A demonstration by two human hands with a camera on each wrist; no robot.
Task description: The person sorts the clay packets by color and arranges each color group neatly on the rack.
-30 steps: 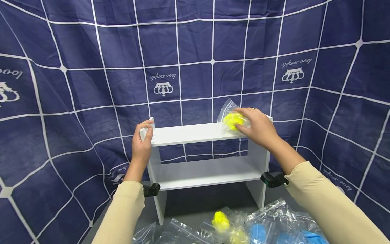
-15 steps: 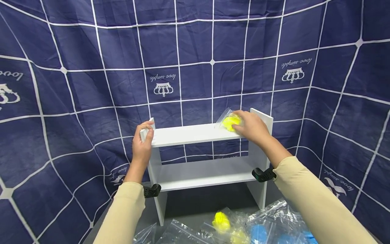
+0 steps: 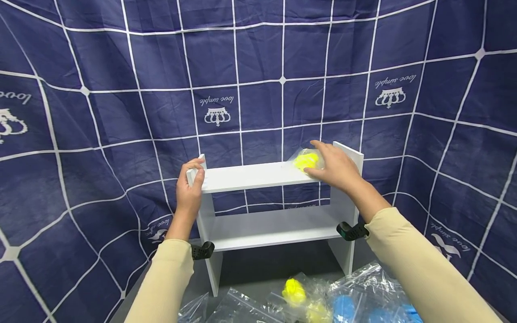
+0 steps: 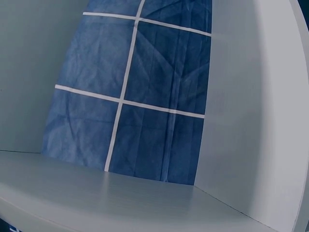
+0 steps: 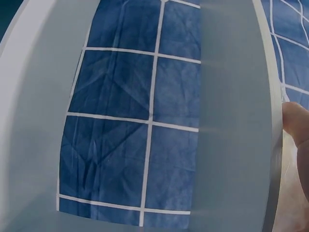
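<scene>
A clear zip bag with a bright yellow lump (image 3: 305, 161) in it lies on the top board of a white two-tier shelf (image 3: 246, 176), towards the right end. My right hand (image 3: 339, 166) is right beside the bag, with thumb and fingers spread apart around its near side. Only part of that hand's thumb (image 5: 295, 121) shows in the right wrist view, at the board's edge. My left hand (image 3: 189, 186) grips the top of the shelf's left side panel, fingers curled over it. The left wrist view shows the shelf's inside but no hand.
Several clear bags (image 3: 242, 307) lie on the dark grey surface in front of the shelf, some with yellow lumps (image 3: 293, 291) and blue contents (image 3: 343, 308). A navy curtain (image 3: 258, 54) with white grid lines hangs behind and at the sides.
My right hand has moved slightly left and lowered the bag onto the top board; its fingers have now spread away from the bag. The left hand stays on the side panel.
</scene>
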